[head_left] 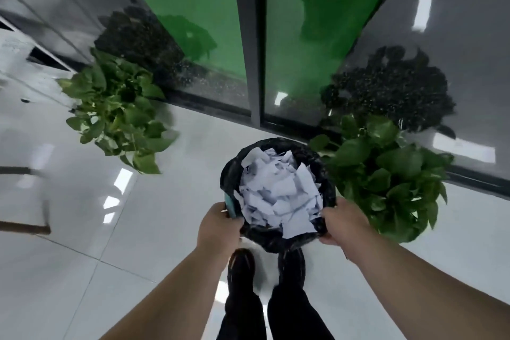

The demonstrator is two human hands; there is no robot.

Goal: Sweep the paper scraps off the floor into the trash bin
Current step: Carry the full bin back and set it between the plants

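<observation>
A round trash bin (pixel 276 240) lined with a black bag sits just in front of my feet, above the white tiled floor. It is heaped with torn white paper scraps (pixel 278 196). My left hand (pixel 218 225) grips the bin's left rim, where a teal edge shows under the bag. On the opposite side, my right hand (pixel 343 225) grips the right rim. I cannot tell whether the bin rests on the floor or is lifted. No scraps show on the floor around it.
A leafy potted plant (pixel 118 110) stands at the left, and another plant (pixel 386 174) touches the bin's right side. A glass wall with a dark frame (pixel 258 63) and green panels runs behind. My shoes (pixel 241 265) are under the bin. Wooden furniture legs (pixel 24 228) are at far left.
</observation>
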